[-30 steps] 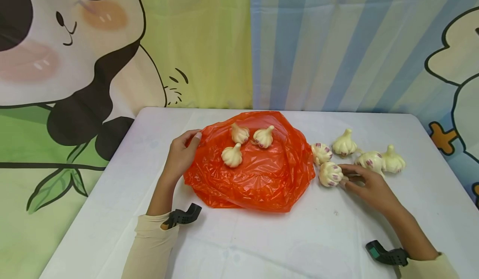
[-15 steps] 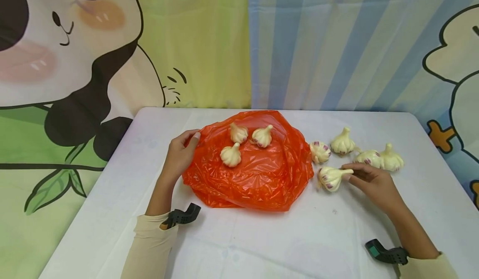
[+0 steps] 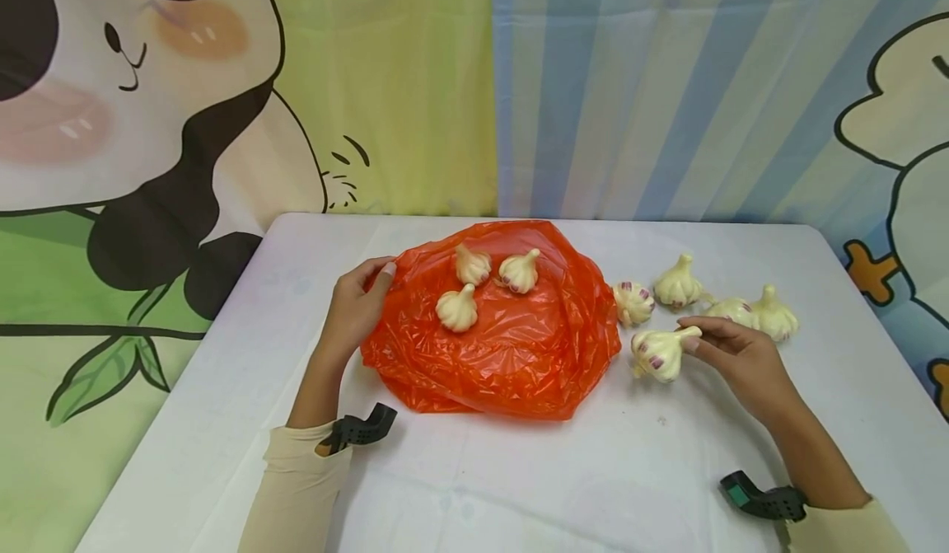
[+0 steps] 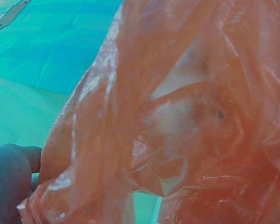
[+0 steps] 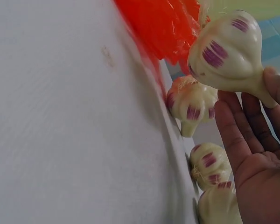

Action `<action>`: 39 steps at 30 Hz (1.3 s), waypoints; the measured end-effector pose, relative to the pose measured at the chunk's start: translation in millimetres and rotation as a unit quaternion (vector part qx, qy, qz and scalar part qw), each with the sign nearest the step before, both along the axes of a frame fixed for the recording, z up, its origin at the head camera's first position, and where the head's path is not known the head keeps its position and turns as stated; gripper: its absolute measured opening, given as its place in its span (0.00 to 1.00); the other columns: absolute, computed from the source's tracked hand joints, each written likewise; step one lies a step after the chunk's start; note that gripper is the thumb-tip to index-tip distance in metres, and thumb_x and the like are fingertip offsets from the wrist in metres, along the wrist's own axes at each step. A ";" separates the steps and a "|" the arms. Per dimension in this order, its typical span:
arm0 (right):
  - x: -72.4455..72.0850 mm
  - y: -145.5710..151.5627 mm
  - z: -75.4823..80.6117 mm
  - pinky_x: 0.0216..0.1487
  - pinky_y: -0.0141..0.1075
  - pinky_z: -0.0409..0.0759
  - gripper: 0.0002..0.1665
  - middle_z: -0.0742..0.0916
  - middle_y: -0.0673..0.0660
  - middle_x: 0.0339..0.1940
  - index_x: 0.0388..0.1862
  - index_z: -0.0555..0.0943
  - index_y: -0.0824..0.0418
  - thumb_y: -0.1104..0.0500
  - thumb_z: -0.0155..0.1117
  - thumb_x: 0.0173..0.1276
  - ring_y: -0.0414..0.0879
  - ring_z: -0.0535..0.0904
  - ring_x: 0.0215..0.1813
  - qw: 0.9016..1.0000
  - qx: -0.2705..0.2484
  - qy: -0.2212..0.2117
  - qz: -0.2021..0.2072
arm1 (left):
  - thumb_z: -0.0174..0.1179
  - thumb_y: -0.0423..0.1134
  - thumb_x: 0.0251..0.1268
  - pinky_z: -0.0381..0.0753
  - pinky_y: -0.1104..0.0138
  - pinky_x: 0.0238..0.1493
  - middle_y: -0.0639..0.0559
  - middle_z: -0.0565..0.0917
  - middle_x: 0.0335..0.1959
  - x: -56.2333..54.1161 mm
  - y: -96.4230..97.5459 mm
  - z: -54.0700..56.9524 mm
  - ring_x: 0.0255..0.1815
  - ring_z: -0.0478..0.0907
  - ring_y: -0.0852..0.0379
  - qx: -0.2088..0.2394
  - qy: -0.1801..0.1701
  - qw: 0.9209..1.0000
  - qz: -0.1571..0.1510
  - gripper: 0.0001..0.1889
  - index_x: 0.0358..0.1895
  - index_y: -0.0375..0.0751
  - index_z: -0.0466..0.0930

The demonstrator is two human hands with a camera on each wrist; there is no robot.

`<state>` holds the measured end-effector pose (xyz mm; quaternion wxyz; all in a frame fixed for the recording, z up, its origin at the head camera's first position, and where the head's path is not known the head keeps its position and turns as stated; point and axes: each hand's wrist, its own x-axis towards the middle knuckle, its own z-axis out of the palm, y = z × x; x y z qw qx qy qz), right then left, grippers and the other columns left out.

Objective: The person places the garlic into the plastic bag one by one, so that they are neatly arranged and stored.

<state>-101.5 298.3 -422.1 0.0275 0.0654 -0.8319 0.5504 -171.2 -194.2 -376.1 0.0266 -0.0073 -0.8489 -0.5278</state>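
Observation:
My right hand [image 3: 741, 363] pinches a garlic bulb [image 3: 658, 355] by its stem, right of the red plastic bag [image 3: 519, 372]. In the right wrist view this garlic bulb [image 5: 228, 51] shows purple streaks, and the thumb presses its stem against the fingers. The left hand [image 3: 359, 302] grips the bag's left edge between thumb and fingers. On the bag lie three garlic bulbs, one at the front [image 3: 457, 309] and two behind it. In the left wrist view the crumpled red bag [image 4: 98, 140] fills most of the frame, with part of the left hand [image 4: 11, 179] at its edge.
Beside the bag's right edge sits another garlic bulb [image 3: 633, 302]. Farther right are a garlic bulb [image 3: 678, 282] at the back and two more close together, one [image 3: 774, 314] outermost. All rest on a white-covered table [image 3: 474, 487]. A printed curtain [image 3: 400, 83] stands behind.
The right hand has taken the garlic bulb by its stem; the bulb has tipped so its stem points right, then risen slightly. The left hand and bag look unchanged.

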 end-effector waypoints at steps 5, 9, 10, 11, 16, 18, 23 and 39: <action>-3.1 -8.4 7.7 0.46 0.26 0.79 0.20 0.81 0.46 0.55 0.60 0.78 0.67 0.65 0.61 0.71 0.33 0.79 0.51 0.996 -0.080 -0.018 0.017 | 0.48 0.55 0.75 0.77 0.55 0.54 0.47 0.80 0.51 0.0 1.0 0.2 0.51 0.76 0.50 -0.001 0.000 1.000 -0.004 0.24 0.61 0.42 0.77; -7.4 -14.4 12.4 0.48 0.29 0.79 0.20 0.81 0.49 0.56 0.60 0.79 0.66 0.72 0.56 0.71 0.37 0.80 0.52 0.977 -0.206 -0.017 0.061 | 0.48 0.55 0.75 0.77 0.55 0.54 0.47 0.80 0.51 0.6 0.6 0.5 0.51 0.76 0.50 0.001 0.001 1.000 -0.002 0.24 0.61 0.41 0.77; -8.6 -16.2 13.5 0.48 0.30 0.79 0.20 0.81 0.49 0.56 0.60 0.79 0.66 0.73 0.56 0.71 0.37 0.80 0.52 0.973 -0.221 -0.015 0.068 | 0.48 0.55 0.75 0.76 0.55 0.55 0.47 0.80 0.52 0.9 0.1 0.5 0.52 0.76 0.50 0.002 0.001 1.000 -0.001 0.24 0.61 0.41 0.76; -9.8 -17.9 14.6 0.48 0.30 0.79 0.20 0.81 0.50 0.55 0.60 0.79 0.66 0.74 0.55 0.71 0.38 0.80 0.51 0.969 -0.235 -0.014 0.074 | 0.48 0.55 0.75 0.76 0.55 0.55 0.47 0.80 0.52 1.2 -0.3 0.6 0.52 0.76 0.50 0.003 0.002 1.000 -0.001 0.24 0.61 0.41 0.76; -14.6 -25.7 21.2 0.48 0.30 0.79 0.20 0.83 0.50 0.53 0.59 0.78 0.70 0.74 0.56 0.70 0.39 0.80 0.49 0.969 -0.238 -0.011 0.070 | 0.48 0.55 0.75 0.76 0.55 0.56 0.47 0.80 0.53 1.7 -1.2 1.2 0.52 0.76 0.50 0.005 0.001 1.000 0.001 0.24 0.61 0.41 0.76; -16.0 -28.6 23.8 0.48 0.29 0.79 0.19 0.83 0.51 0.52 0.59 0.77 0.71 0.73 0.58 0.69 0.39 0.80 0.49 0.973 -0.220 -0.005 0.062 | 0.48 0.55 0.75 0.76 0.55 0.55 0.48 0.80 0.53 1.5 -1.3 1.3 0.52 0.76 0.51 0.004 0.001 1.000 0.003 0.24 0.61 0.42 0.77; -19.1 -36.1 30.1 0.48 0.27 0.78 0.19 0.84 0.51 0.51 0.59 0.78 0.70 0.70 0.60 0.69 0.39 0.80 0.50 0.983 -0.178 0.007 0.048 | 0.48 0.55 0.75 0.77 0.55 0.54 0.48 0.80 0.52 0.3 -2.2 0.9 0.51 0.76 0.50 0.004 0.006 1.000 0.002 0.24 0.60 0.42 0.77; -40.7 -67.2 43.6 0.48 0.28 0.79 0.18 0.86 0.49 0.49 0.57 0.81 0.64 0.67 0.62 0.69 0.40 0.82 0.49 0.991 -0.115 0.034 0.062 | 0.48 0.55 0.75 0.77 0.56 0.52 0.47 0.80 0.50 -0.7 -1.6 0.2 0.49 0.76 0.50 0.004 0.007 1.000 0.001 0.24 0.59 0.42 0.78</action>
